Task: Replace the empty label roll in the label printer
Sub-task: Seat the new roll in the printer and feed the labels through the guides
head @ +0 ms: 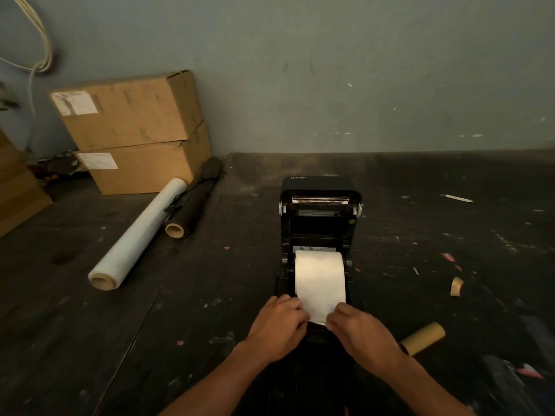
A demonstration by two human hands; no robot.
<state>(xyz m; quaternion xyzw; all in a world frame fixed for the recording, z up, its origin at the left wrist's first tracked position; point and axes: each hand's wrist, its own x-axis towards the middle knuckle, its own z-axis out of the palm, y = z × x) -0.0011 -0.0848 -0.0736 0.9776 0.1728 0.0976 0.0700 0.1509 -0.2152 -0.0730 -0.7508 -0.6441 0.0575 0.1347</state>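
The black label printer [320,217] stands on the dark table with its lid swung up and back. A full white label roll [319,273] sits in its bay, and a strip of label paper [316,310] runs from it toward me. My left hand [277,328] pinches the strip's left edge and my right hand [362,334] pinches its right edge, at the printer's front. An empty brown cardboard core [425,337] lies on the table right of my right wrist.
A white stretch-film roll [136,235] and a black roll [195,202] lie at the left. Two stacked cardboard boxes [135,130] stand against the wall. A small cardboard piece [456,286] lies at the right. Paper scraps dot the table [90,325].
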